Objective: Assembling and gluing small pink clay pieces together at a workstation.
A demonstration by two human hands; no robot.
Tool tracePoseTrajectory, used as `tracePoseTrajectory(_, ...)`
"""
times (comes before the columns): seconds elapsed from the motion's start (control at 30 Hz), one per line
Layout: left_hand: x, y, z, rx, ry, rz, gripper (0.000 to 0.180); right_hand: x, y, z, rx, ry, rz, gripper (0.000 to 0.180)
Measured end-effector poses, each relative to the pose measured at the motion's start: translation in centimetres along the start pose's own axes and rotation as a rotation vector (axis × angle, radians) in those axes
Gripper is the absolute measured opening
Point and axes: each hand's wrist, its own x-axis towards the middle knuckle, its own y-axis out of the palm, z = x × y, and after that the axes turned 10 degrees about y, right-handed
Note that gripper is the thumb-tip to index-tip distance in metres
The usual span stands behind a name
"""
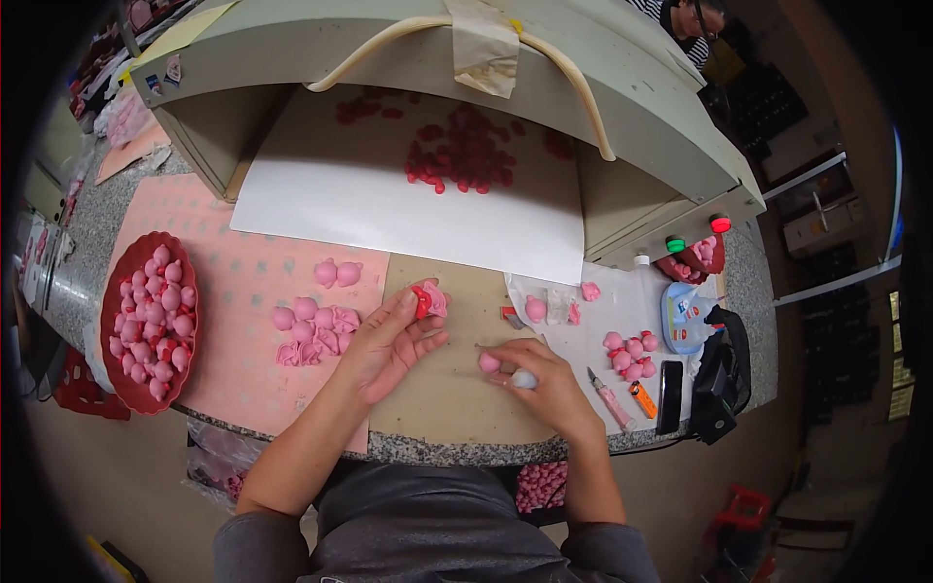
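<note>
Between the thumb and fingers of my left hand (pixel 389 340), a small red-and-pink molded figure piece (pixel 430 301) is pinched above the brown board. My right hand (pixel 546 377) is closed, with a round pink head piece (pixel 489 362) at its fingertips. A small whitish bottle or tube (pixel 525 379) also sits in that hand, mostly covered by the fingers. To the left of my left hand, a group of pink heads and ruffled pink pieces (pixel 313 333) lies on the pink mat, with a pair of pink heads (pixel 337 273) behind it.
A red scalloped bowl (pixel 191 321) full of pink figures stands left. Behind, a grey hood (pixel 671 136) covers red pieces (pixel 465 151) on a white sheet. Rightward lie pink-and-red figures (pixel 632 355), a craft knife (pixel 610 398), an orange lighter (pixel 642 399), a phone (pixel 670 396) and a blue container (pixel 686 319).
</note>
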Motion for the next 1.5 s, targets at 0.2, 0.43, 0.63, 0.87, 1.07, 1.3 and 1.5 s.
tracePoseTrajectory(0.2, -0.2, -0.4, 0.1, -0.001, 0.006, 0.053, 0.038, 0.6, 1.6, 1.1, -0.112, -0.049, -0.032, 0.032)
tracePoseTrajectory(0.43, -0.3, -0.2, 0.5, 0.035, -0.05, 0.088, 0.037, 2.7, 1.9, 1.4, 0.276, -0.012, -0.109, 0.03)
tracePoseTrajectory(0.63, -0.2, -0.2, 0.9, 0.08, -0.065, 0.084, 0.037, 4.5, 2.8, 2.6, 0.299, -0.139, -0.147, 0.031)
tracePoseTrajectory(0.87, -0.1, 0.0, 1.0, 0.122, -0.058, 0.08, 0.035, 4.6, 3.1, 2.4, 0.252, -0.128, -0.145, 0.033)
tracePoseTrajectory(1.07, -0.2, 0.1, 1.0, 0.169, -0.022, 0.088, 0.034, 4.7, 3.8, 1.9, 0.276, -0.211, -0.205, 0.032)
tracePoseTrajectory(1.3, -0.7, 1.0, 1.3, 0.313, 0.143, 0.143, 0.032, 4.4, 3.9, 1.7, 0.254, -0.313, -0.223, 0.032)
tracePoseTrajectory(1.5, -1.2, 1.5, 1.4, 0.452, 0.247, 0.161, 0.031, 4.1, 4.2, 1.3, 0.575, -0.054, -0.102, 0.034)
